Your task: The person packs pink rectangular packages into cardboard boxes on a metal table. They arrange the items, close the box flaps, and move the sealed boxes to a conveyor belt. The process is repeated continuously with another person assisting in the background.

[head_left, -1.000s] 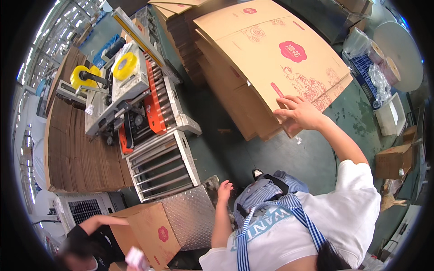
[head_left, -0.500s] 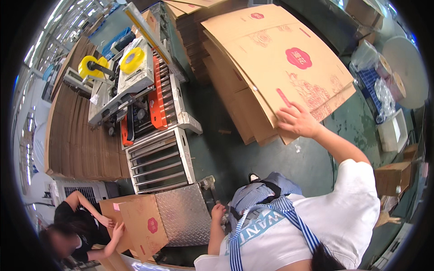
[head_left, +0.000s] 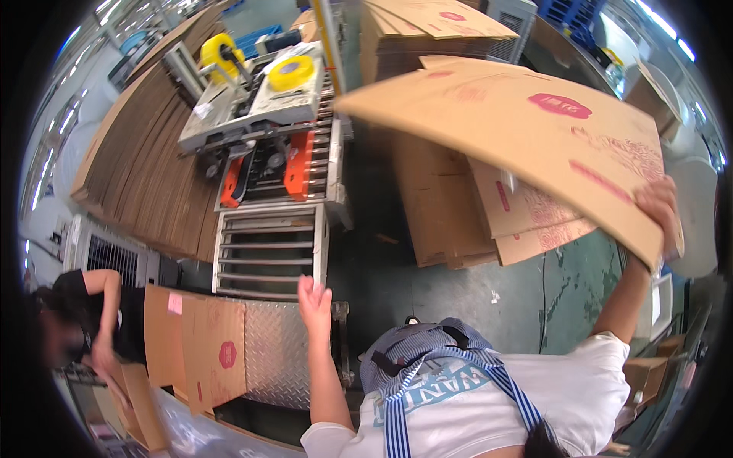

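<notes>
My right hand [head_left: 658, 208] grips the near right corner of a flat cardboard box [head_left: 527, 137]. This folded sheet is tan with a red emblem and red line drawings, and it is raised and bowed above the stack. Beneath it more flat boxes [head_left: 527, 217] show their printed edges. My left hand [head_left: 314, 305] is held out over the diamond-patterned metal plate [head_left: 279, 351], near the roller frame's end. It is empty, with the fingers partly apart.
A box-taping machine [head_left: 259, 107] with yellow tape rolls stands beyond the roller frame [head_left: 266, 256]. Tall cardboard stacks [head_left: 145, 168] line its left side. At lower left, a co-worker in black [head_left: 99, 305] handles cardboard beside a partly opened box [head_left: 206, 347].
My right hand has lifted the top box's near edge up and to the right off the stack. My left hand has moved forward and left. The co-worker's hands have shifted to another cardboard piece.
</notes>
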`<action>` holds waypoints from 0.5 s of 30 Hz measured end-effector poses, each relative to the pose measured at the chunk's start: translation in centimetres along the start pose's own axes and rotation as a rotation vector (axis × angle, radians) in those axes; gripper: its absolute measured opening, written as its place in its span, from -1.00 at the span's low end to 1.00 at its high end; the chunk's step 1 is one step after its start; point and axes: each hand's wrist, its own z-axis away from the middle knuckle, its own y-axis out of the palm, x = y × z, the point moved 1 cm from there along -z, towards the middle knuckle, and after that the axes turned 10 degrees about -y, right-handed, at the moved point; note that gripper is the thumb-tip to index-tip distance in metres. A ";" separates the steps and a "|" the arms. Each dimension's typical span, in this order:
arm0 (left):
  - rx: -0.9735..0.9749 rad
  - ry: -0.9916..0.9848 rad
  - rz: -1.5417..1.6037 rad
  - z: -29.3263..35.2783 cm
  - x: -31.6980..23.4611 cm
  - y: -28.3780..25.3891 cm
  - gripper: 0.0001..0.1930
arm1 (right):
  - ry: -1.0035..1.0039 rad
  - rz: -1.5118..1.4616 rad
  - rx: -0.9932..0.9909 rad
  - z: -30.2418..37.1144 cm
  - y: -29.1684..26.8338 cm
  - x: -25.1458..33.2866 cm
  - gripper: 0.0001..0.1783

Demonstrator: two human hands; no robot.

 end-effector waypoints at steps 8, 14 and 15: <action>-0.877 0.642 -1.176 9.8 -9.1 -17.1 -0.57 | 0.203 -1.226 0.055 -0.4 16.5 6.6 -0.82; -1.091 0.269 -1.495 20.5 -10.3 -23.3 -0.65 | 0.401 -0.828 0.291 2.3 38.0 24.5 -0.47; -1.098 0.191 -1.569 21.9 -10.1 -24.0 -0.65 | 0.275 -0.646 0.318 1.4 38.9 28.8 -0.46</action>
